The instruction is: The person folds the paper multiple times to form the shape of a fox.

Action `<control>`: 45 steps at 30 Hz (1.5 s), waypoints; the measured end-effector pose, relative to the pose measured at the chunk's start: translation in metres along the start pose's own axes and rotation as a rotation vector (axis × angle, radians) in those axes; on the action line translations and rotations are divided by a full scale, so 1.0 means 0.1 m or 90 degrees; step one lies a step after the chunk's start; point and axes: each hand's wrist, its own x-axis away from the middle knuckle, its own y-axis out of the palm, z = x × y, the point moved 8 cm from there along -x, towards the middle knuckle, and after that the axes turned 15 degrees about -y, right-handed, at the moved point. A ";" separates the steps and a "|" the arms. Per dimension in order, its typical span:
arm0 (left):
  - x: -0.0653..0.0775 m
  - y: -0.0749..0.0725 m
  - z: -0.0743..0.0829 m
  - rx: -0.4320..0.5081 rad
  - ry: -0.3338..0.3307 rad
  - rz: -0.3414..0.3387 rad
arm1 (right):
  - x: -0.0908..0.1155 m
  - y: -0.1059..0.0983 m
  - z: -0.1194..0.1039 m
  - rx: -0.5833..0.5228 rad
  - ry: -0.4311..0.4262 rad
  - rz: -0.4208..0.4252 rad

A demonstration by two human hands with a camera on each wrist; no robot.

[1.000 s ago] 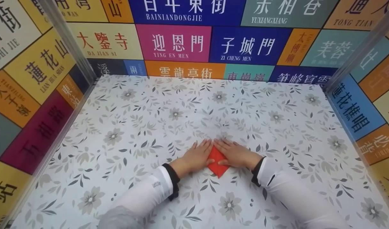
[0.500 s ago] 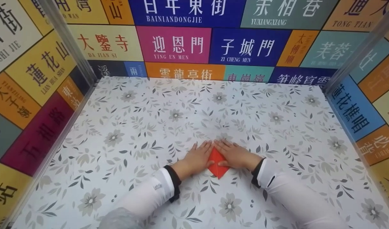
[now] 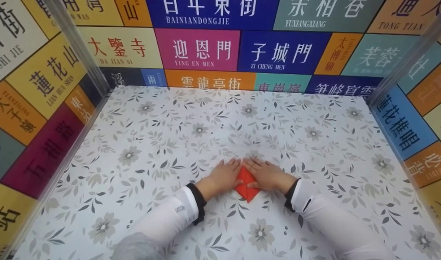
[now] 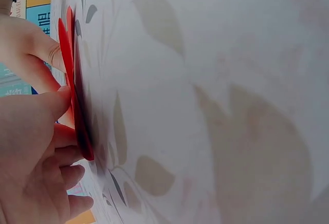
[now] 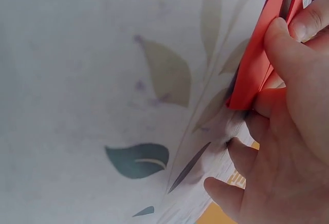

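A small piece of folded red paper (image 3: 248,192), kite-shaped with its point toward the person, lies on the flowered tabletop. My left hand (image 3: 222,177) rests along its left side, fingers stretched forward and thumb on top of the paper. From the other side my right hand (image 3: 270,177) presses on it in the same way, its thumb near the middle crease. Both sets of fingertips nearly meet at the far corner. In the left wrist view the paper (image 4: 82,131) shows edge-on, its layers slightly parted at the near end. The right wrist view shows its folded flap (image 5: 249,75) under the thumb.
White cloth with grey flowers and leaves covers the table (image 3: 220,119). Panels with colourful street-name signs (image 3: 202,50) rise at the back and both sides. Clear upright corner strips (image 3: 92,65) stand where the panels join.
Both hands stay in place on the paper. The left thumb and wrist shift very slightly, and the paper's near point shows a small change in angle.
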 end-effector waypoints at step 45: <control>0.26 0.16 -0.18 0.047 0.018 -0.002 | 0.03 -0.02 -0.03 -0.013 -0.030 0.017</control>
